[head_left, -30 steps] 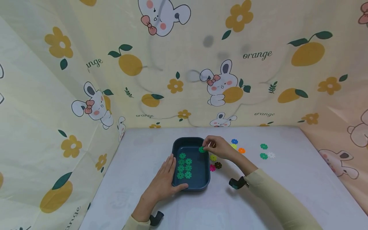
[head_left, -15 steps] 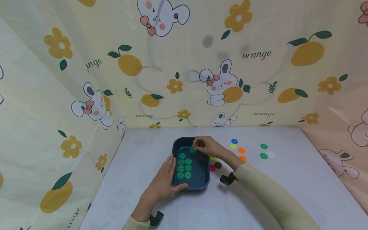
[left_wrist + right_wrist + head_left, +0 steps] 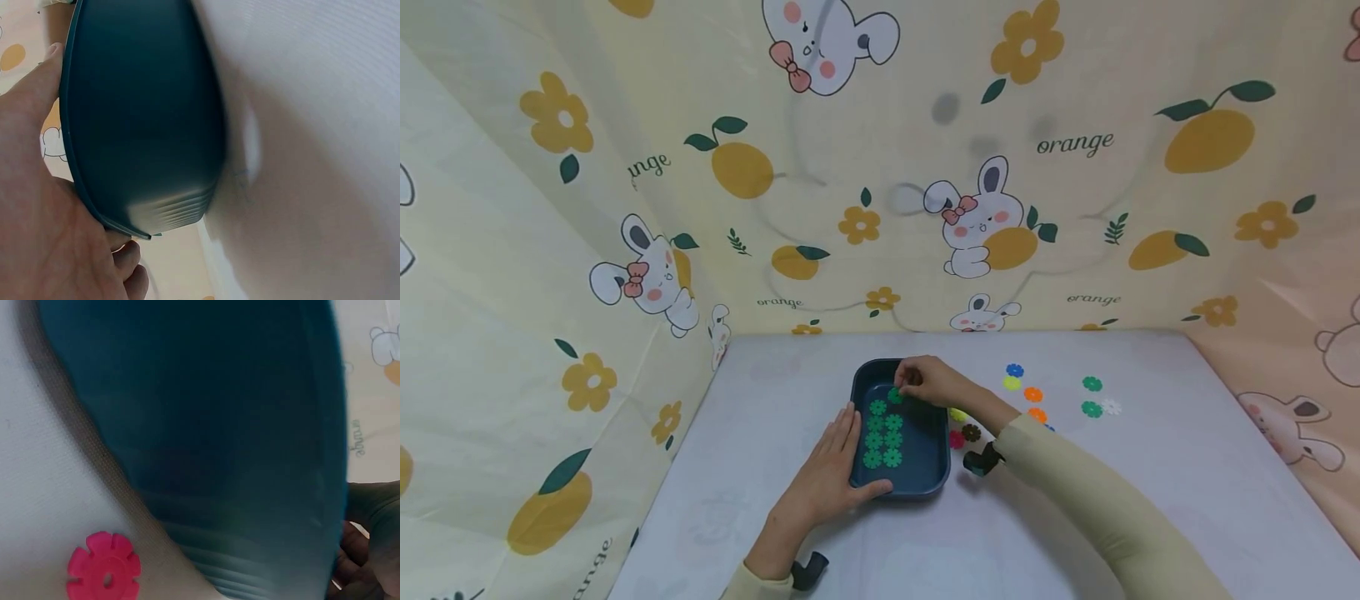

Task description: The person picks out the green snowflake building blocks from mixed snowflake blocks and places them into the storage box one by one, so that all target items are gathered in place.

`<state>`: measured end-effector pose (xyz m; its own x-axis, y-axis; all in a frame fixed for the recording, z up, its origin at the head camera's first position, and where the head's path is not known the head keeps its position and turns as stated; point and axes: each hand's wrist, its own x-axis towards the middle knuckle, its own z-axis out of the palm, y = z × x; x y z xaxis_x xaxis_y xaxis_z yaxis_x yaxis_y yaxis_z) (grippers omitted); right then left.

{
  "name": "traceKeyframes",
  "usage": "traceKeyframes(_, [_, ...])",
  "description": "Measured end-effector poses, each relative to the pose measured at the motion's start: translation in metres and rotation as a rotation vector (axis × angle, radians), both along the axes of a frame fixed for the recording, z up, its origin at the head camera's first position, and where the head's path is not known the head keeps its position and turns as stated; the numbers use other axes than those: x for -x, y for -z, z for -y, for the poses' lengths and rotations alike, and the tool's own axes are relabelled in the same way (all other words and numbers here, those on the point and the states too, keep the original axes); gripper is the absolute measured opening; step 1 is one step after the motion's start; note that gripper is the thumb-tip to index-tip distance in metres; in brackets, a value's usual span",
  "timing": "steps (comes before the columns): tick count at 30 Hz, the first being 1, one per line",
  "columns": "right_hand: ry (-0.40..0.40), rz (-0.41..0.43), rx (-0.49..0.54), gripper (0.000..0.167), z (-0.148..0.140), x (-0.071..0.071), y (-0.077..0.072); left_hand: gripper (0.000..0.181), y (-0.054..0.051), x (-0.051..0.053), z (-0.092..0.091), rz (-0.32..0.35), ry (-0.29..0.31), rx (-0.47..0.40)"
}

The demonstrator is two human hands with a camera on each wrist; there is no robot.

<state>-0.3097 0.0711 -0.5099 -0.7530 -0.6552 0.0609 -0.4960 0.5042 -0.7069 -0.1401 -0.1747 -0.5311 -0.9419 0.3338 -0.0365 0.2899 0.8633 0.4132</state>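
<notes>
My right hand (image 3: 938,384) is over the far part of a dark blue tray (image 3: 921,479), pinching a green flower-shaped plastic disc (image 3: 894,397) low inside it. Several matching green discs (image 3: 892,441) lie in two rows on the left half of the tray floor. My left hand (image 3: 822,479) rests against the tray's near left corner, fingers straight along the left side and thumb on the near rim. In the left wrist view the tray's outer wall (image 3: 144,112) fills the middle. The right wrist view shows the opposite wall (image 3: 219,425), with the right hand (image 3: 369,550) partly visible beyond its rim.
Right of the tray lie loose flower discs: pink (image 3: 957,439), brown (image 3: 972,432), orange (image 3: 1033,394), yellow (image 3: 1012,383) and blue (image 3: 1015,370). Farther right are two green discs (image 3: 1092,409) and a white disc (image 3: 1111,407). A patterned cloth (image 3: 910,250) stands behind the white table (image 3: 715,500).
My right hand has moved left from the tray's right rim with the green disc, to a spot just above the top of the right-hand row. The left hand and tray have stayed put.
</notes>
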Motion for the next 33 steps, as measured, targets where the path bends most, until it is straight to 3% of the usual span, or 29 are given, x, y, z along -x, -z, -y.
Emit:
traceKeyframes(17, [-0.025,-0.028,-0.153,0.005,0.013,0.006,0.002,0.122,0.001,0.0,0.0,-0.007,0.0,0.009])
traceKeyframes(33, [0.005,-0.14,-0.302,0.006,0.02,0.009,0.013,0.121,0.002,0.0,0.0,-0.006,0.002,0.008])
